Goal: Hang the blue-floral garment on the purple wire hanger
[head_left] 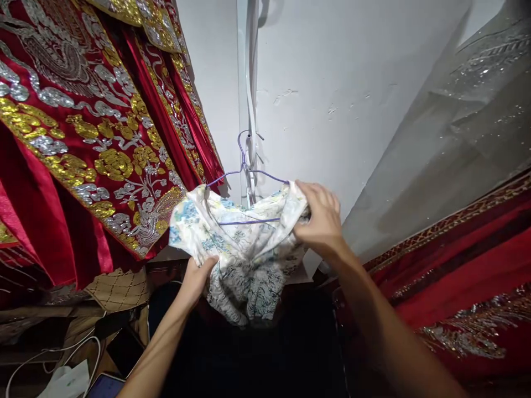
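A white floral garment (244, 249) with blue and yellow patches drapes over a purple wire hanger (243, 160) in the middle of the view. The hanger's hook is up against a white cable beside the wall. My right hand (321, 215) grips the garment at its right shoulder, thumb in front. Lower on the left side, my left hand (199, 276) pinches the cloth with the thumb on top; its other fingers are hidden behind the fabric. The hanger's lower bar crosses the neck opening.
Red garments with gold and silver sequins (116, 160) hang at the left. Another red embroidered garment (468, 287) hangs at the right, below clear plastic sheeting (468, 110). A white cable (250, 83) runs down the white wall (332, 72). Phones and a white cord (97, 354) lie at lower left.
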A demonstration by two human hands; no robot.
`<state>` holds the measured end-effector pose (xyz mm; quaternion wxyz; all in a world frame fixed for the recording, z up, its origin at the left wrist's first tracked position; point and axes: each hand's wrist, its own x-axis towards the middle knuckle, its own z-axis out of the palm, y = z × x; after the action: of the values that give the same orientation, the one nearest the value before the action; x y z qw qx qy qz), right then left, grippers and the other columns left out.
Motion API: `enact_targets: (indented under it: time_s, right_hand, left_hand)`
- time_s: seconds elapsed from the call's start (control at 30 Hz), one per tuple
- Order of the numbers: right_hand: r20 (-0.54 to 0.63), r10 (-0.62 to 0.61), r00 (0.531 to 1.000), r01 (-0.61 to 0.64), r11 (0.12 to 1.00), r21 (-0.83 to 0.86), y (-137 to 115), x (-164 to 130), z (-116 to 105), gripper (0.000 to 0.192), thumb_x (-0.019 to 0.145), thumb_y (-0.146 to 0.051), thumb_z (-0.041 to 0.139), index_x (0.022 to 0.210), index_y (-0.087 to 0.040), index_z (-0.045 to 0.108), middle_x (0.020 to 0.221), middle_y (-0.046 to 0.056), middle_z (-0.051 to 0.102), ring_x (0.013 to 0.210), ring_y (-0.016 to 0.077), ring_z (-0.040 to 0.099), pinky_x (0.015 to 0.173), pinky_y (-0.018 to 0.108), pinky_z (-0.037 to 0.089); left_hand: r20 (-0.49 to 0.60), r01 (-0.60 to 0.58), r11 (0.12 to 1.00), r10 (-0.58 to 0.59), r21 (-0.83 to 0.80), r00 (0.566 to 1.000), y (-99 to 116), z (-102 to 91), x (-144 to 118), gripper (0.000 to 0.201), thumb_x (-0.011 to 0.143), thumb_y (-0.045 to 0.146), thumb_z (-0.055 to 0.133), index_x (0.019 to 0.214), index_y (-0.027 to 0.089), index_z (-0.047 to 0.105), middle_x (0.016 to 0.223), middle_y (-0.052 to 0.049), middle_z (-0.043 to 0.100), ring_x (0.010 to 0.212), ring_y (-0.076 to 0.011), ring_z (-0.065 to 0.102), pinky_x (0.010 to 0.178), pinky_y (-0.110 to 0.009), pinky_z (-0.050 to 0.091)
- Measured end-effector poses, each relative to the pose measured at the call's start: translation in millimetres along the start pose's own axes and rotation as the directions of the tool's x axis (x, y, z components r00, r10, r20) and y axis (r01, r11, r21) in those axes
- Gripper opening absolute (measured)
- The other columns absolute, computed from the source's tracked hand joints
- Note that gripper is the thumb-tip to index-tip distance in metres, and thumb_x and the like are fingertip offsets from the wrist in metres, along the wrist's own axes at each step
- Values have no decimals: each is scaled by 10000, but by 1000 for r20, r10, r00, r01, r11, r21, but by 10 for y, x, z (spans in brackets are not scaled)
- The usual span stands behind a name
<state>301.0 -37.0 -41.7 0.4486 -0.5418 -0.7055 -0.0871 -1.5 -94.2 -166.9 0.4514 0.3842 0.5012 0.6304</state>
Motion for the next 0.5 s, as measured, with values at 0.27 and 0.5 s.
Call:
enact_targets:
  time_s: [0.27, 0.5]
  right_hand:
    - [283, -373, 884, 8, 617, 787, -498, -515, 351, 228, 898, -320, 651, 1096, -255, 745, 1044, 49, 753, 985, 219, 699, 876, 358, 552]
    - [402, 390, 828, -558, 637, 532, -275, -1234, 1120, 450, 928, -544, 514, 618, -225, 577, 551, 21, 587, 515, 189, 532, 504, 320, 424]
  left_hand:
    - [95, 119, 993, -117, -7, 989, -189, 138, -135, 447, 770, 303, 733, 1185, 145, 682, 1156, -107, 744, 1236, -315, 626, 1119, -432, 424]
    - [-5, 168, 977, -170, -129, 985, -187, 73, -262, 525, 767, 267, 749, 1278, 214, 640, 1244, -76, 715, 1185, -268, 655, 1027, -329, 507]
